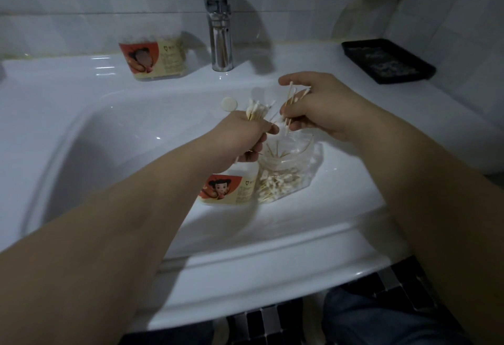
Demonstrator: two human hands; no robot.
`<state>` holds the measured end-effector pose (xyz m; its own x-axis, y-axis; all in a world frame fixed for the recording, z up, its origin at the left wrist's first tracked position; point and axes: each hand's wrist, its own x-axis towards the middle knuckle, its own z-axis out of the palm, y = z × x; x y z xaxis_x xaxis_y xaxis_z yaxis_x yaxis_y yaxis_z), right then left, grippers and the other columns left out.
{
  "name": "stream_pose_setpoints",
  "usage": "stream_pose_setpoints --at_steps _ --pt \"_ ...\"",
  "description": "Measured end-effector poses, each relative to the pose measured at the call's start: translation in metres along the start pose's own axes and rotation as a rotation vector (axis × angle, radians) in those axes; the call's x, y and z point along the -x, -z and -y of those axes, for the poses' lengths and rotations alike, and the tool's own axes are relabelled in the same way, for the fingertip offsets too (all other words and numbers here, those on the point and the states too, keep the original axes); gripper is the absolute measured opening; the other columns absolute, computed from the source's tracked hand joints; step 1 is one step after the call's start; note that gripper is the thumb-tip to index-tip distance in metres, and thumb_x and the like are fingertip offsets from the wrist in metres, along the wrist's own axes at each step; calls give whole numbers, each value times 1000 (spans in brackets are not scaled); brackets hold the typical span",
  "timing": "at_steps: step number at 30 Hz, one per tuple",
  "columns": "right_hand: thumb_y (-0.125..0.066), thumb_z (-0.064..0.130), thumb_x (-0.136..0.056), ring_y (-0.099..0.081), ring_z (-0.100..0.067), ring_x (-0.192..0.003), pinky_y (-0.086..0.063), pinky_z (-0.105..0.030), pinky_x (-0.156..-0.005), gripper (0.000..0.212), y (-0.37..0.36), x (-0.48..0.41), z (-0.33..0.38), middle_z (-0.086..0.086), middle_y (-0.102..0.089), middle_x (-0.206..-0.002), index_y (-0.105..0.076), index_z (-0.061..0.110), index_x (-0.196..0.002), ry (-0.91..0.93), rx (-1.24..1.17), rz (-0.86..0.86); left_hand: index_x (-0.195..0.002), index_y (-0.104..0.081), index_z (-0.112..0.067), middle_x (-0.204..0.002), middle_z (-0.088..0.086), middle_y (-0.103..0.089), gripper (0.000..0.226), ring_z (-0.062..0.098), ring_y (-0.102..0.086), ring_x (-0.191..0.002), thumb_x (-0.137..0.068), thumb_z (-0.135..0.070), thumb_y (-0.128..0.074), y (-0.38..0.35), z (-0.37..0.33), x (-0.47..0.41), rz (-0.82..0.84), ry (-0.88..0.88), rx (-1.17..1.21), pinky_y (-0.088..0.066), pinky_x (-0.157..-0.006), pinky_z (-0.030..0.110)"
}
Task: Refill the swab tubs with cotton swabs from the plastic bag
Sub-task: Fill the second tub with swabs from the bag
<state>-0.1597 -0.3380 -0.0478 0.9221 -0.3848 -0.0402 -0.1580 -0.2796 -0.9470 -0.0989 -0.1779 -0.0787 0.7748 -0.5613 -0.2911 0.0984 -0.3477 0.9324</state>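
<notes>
Left hand (242,137) curled round a bunch of cotton swabs (256,110), tips up, above the sink (109,132) basin. Right hand (321,107) pinching a few swabs (294,95), just beside the left. Below both, open plastic bag (286,175) on the front rim, more swabs inside, mouth partly hidden by fingers. Just beside it on the left, a swab tub (231,188), top covered by the left hand. Second tub (152,57) near the faucet (218,31), label blurred.

Reaching forward with left forearm (131,216) and right forearm (414,181), bare, converging. Gripping a bundle of cotton swabs (256,110) in the curled left hand (242,137). Pinching a few more in the right hand (321,107), just right of the left, back upward.
</notes>
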Motion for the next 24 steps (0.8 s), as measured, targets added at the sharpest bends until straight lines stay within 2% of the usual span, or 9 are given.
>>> stream_pose_setpoints --at_steps 5,8,10,12,16,19,22,24 --pt "-71 -12 -83 -71 -24 -67 -61 -28 -69 55 -1 1 -2 -27 -73 -96 -64 20 -127 -4 8 17 -93 -59 -17 -75 0 -49 23 12 -47 -58 -100 -39 -58 1 0 -2 -44 1 48 -46 -56 26" --pt "-70 -14 -83 -71 -21 -68 -61 -28 -71 61 -3 1 -3 -17 -73 -82 -62 17 -134 -5 48 72 -100 -66 -14 -74 0 -47 30 13 -45 -58 -97 -43 -63 2 0 -2 -57 -49 39 -44 -58 28" --pt "-67 -19 -82 -73 -24 -74 -62 -28 -72 67 -7 3 -4 -12 -72 -77 -60 17 -138 -5 66 137 -94 -66 -15 -76 4 -46 28 16 -44 -60 -94 -43 -68 1 0 -1 -46 -86 26 -42 -64 33" --pt "-66 -21 -81 -75 -29 -84 -63 -30 -75 70 -10 5 -4 -16 -73 -87 -58 16 -140 -1 101 190 -88 -65 -16 -75 6 -49 26 17 -43 -63 -92 -40 -71 0 1 0 -34 -119 9 -40 -66 36" --pt "-73 -17 -78 -76 -34 -88 -64 -39 -81 70 -15 7 -6 -25 -72 -101 -57 9 -141 7 160 235 -94 -72 -14 -67 -2 -61 22 13 -52 -61 -87 -34 -78 1 5 -4 -109 -154 -27 -46 -59 29" --pt "-75 -16 -77 -76 -35 -86 -64 -36 -79 67 -16 8 -5 -25 -73 -99 -61 11 -136 17 161 234 -95 -74 -11 -68 1 -61 21 13 -55 -61 -85 -28 -79 2 6 -7 -149 -169 -17 -46 -56 29" --pt "-78 -12 -77 -77 -30 -81 -64 -33 -79 77 -14 7 -4 -21 -74 -96 -52 12 -145 -21 141 176 -95 -74 -7 -67 0 -61 21 11 -54 -55 -90 -27 -74 2 4 -6 -161 -184 11 -44 -51 23" --pt "-79 -9 -78 -78 -27 -79 -64 -34 -81 74 -11 5 -3 -22 -73 -99 -54 13 -144 -41 111 137 -96 -71 -10 -68 -3 -62 19 9 -51 -50 -97 -29 -65 2 2 -6 -179 -172 14 -39 -43 17"
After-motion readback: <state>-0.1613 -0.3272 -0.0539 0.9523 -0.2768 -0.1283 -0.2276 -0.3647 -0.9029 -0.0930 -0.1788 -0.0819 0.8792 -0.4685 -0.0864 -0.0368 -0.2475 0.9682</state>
